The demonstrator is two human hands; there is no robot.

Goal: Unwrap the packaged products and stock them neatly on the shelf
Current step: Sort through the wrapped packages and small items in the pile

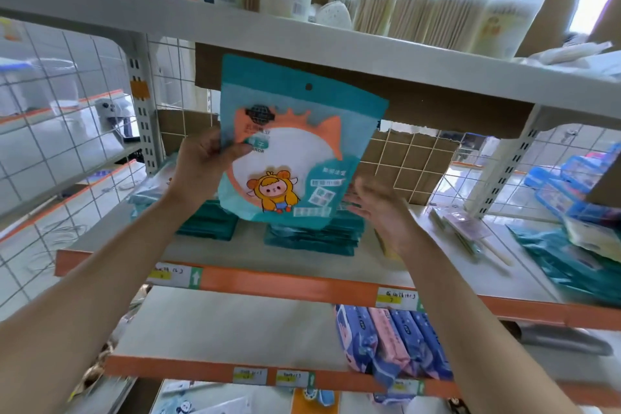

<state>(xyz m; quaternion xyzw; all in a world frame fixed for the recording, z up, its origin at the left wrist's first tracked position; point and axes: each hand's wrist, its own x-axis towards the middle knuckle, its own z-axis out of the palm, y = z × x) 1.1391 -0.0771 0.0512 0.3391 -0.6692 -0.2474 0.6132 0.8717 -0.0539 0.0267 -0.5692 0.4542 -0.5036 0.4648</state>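
Teal cartoon pouch (295, 131): pinched at left edge by left hand (201, 161), upright above teal stack (312, 240) on shelf (285, 282). Right hand (379, 208) spread, empty (blurred). Risk: one-edge pinch, likely swing or slip, stack knocked askew.

pouch (295, 141): teal, white circle, orange rim, yellow-haired cartoon figure
stacks (312, 239): dark teal
shelf edge (285, 282): orange
lower packs (393, 343): blue and pink
swabs (433, 10): white tips, tan sticks

L hand (201, 161) pinches teal pouch (295, 144) upright above shelf (302, 279); R hand (379, 208) open, blurred, beside pouch.
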